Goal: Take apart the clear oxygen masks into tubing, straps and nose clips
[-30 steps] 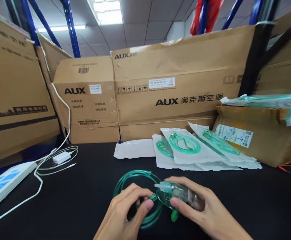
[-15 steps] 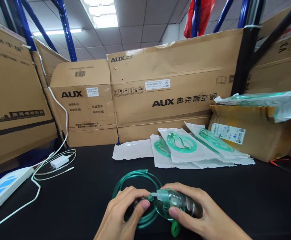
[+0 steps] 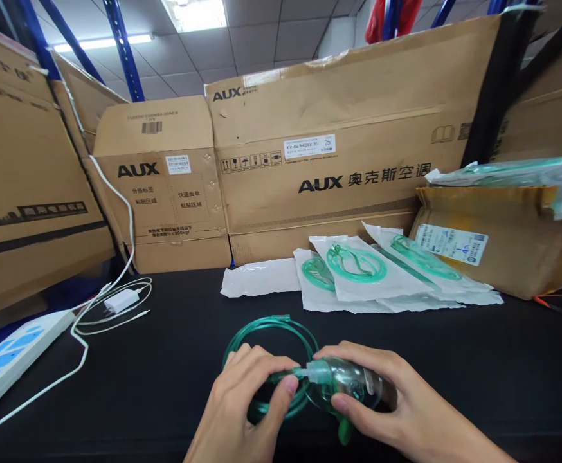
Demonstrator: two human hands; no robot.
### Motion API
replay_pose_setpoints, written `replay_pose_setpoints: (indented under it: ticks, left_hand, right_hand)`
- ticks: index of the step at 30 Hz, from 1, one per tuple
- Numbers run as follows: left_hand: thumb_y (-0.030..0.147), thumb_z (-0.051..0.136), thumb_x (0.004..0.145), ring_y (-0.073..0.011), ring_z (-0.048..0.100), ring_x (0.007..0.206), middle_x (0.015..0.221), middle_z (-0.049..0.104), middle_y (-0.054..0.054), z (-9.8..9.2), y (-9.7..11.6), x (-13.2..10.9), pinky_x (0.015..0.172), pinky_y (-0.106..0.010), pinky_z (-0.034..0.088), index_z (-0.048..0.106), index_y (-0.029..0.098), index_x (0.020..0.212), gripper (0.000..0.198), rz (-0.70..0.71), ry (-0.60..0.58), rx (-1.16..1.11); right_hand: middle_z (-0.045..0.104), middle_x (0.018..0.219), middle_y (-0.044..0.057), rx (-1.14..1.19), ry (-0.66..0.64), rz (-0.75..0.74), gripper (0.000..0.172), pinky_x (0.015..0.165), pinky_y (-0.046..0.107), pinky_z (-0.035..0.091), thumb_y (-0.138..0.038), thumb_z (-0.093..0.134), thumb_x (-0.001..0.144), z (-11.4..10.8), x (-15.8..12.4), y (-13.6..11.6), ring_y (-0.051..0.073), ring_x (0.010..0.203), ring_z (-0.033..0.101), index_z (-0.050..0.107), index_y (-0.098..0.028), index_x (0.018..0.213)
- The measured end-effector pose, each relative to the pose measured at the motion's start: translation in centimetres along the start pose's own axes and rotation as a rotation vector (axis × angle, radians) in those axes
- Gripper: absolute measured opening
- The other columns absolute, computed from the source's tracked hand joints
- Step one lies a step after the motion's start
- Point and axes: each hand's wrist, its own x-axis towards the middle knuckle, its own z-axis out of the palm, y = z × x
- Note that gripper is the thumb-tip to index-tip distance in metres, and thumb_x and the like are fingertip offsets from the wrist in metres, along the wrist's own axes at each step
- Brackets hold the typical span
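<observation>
A transparent green oxygen mask is held in my right hand, its fingers wrapped round the body. The mask's pale connector points left. My left hand pinches the end of the green oxygen tubing between thumb and forefinger. That tubing end meets the narrow tip of the connector; how far it sits on the tip I cannot tell. The rest of the tubing lies coiled on the black table behind and under my left hand. A green strap end hangs below the mask.
White packets with green tubing lie at the back, beside a flat white packet. An opened carton stands right. A power strip, white cables and a charger lie left. Large cardboard boxes wall the back.
The tubing end and the connector tip are now in line and touching. The mask has turned a little in my right hand, and the camera view has shifted slightly.
</observation>
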Motion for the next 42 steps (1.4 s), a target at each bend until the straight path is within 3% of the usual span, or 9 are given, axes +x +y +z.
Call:
replay_pose_setpoints:
  ticks: [7, 11, 15, 27, 35, 42]
  left_hand:
    - [0.023, 0.061, 0.105, -0.0199, 0.068, 0.085, 0.095, 0.075, -0.002, -0.4, -0.5, 0.0, 0.086, -0.034, 0.049, 0.071, 0.027, 0.112, 0.013, 0.085, -0.036, 0.032]
    - [0.023, 0.065, 0.104, -0.0177, 0.067, 0.083, 0.099, 0.076, 0.002, -0.1, -0.7, -0.1, 0.084, -0.032, 0.048, 0.068, 0.029, 0.117, 0.016, 0.093, 0.024, 0.013]
    - [0.019, 0.064, 0.105, -0.0173, 0.068, 0.085, 0.096, 0.076, 0.002, -0.1, -0.7, -0.1, 0.083, -0.031, 0.048, 0.067, 0.027, 0.114, 0.013, 0.141, 0.011, -0.006]
    - [0.018, 0.060, 0.106, -0.0184, 0.064, 0.078, 0.092, 0.073, -0.001, 0.0, -1.0, -0.2, 0.076, -0.030, 0.049, 0.066, 0.025, 0.115, 0.013, 0.202, -0.001, 0.012]
    - [0.018, 0.053, 0.109, -0.0174, 0.061, 0.074, 0.086, 0.069, -0.002, 0.0, -0.8, -0.3, 0.072, -0.029, 0.048, 0.066, 0.022, 0.104, 0.015, 0.147, -0.064, -0.003]
    - [0.018, 0.059, 0.107, -0.0172, 0.067, 0.081, 0.094, 0.073, -0.002, 0.0, -0.7, -0.2, 0.075, -0.027, 0.054, 0.067, 0.023, 0.117, 0.014, 0.171, -0.024, -0.068]
  right_hand:
    - [0.083, 0.103, 0.001, 0.006, -0.005, 0.039, 0.016, 0.082, 0.030, 0.061, -0.038, 0.076, 0.091, -0.1, -0.1, -0.5, 0.026, 0.101, 0.077, 0.082, -0.030, 0.104]
    - [0.083, 0.102, 0.001, -0.037, 0.013, 0.038, 0.016, 0.076, 0.028, 0.060, -0.039, 0.077, 0.090, -0.1, -0.3, -0.3, 0.025, 0.094, 0.078, 0.082, -0.029, 0.102]
    - [0.083, 0.096, 0.001, -0.050, -0.019, 0.029, 0.015, 0.076, 0.028, 0.059, -0.040, 0.079, 0.088, 0.0, -0.2, -0.1, 0.023, 0.088, 0.077, 0.082, -0.027, 0.095]
    - [0.082, 0.099, 0.001, -0.050, -0.011, -0.002, 0.022, 0.076, 0.029, 0.059, -0.044, 0.082, 0.087, 0.1, -0.1, 0.0, 0.025, 0.091, 0.077, 0.084, -0.029, 0.103]
    - [0.083, 0.091, 0.000, -0.087, 0.015, -0.050, 0.024, 0.073, 0.030, 0.059, -0.046, 0.085, 0.084, 0.5, -0.6, 0.5, 0.024, 0.079, 0.076, 0.084, -0.031, 0.103]
    - [0.083, 0.099, 0.001, -0.060, 0.024, -0.010, 0.019, 0.079, 0.029, 0.059, -0.040, 0.081, 0.089, 0.3, -0.4, -0.3, 0.024, 0.091, 0.077, 0.083, -0.029, 0.105]
